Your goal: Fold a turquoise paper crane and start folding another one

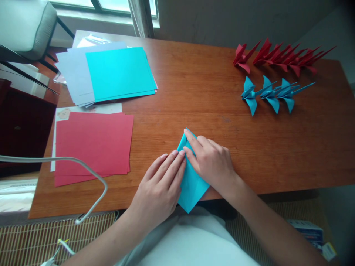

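Note:
A blue sheet of origami paper (pixel 194 186), folded into a kite-like diamond, lies at the table's near edge, its lower corner jutting past it. My left hand (pixel 163 181) rests flat on the paper's left side, fingers stretched out side by side. From the right, my right hand (pixel 212 159) presses on the upper part. Its index fingertip touches the top corner, and the thumb, held apart from the index, lies lower on the fold. The other fingers are bent. Both hands cover part of the paper's edges.
Red paper cranes (pixel 277 57) stand in a row at the back right, with blue paper cranes (pixel 273 94) before them. Blue sheets (pixel 119 74) overlap pale sheets (pixel 74 75) at the back left. Red sheets (pixel 94 144) lie nearer, crossed by a white cable (pixel 95 173).

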`<move>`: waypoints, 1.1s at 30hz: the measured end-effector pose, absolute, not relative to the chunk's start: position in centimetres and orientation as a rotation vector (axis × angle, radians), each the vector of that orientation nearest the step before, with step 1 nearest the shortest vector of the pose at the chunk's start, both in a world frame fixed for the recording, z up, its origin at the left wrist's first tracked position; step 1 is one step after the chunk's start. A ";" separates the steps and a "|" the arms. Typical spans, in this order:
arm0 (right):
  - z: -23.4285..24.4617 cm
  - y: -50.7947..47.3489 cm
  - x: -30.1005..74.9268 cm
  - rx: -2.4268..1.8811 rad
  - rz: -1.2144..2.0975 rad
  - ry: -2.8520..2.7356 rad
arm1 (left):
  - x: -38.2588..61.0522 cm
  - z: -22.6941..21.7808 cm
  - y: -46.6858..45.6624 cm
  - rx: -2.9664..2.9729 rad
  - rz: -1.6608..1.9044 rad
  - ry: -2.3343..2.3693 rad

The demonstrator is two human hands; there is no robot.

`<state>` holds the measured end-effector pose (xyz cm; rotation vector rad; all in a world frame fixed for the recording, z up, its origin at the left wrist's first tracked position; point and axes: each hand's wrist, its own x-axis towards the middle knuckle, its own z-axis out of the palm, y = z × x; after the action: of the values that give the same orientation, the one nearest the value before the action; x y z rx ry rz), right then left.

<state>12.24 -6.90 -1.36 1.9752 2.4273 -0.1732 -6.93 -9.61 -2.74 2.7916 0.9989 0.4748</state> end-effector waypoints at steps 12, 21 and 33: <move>-1.1 -6.7 12.2 1.981 -0.189 2.425 | -6.9 -2.7 -9.6 2.797 0.481 0.997; -0.9 -6.5 12.1 1.986 -0.226 2.402 | -6.9 -2.7 -9.6 2.788 0.493 0.996; -0.5 -6.3 13.5 2.040 -0.549 2.490 | -6.9 -2.7 -9.8 2.802 0.468 1.037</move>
<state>13.54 -6.25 -0.49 2.0404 2.4898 -0.5493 -6.89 -9.80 -2.75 2.8019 1.0374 0.4681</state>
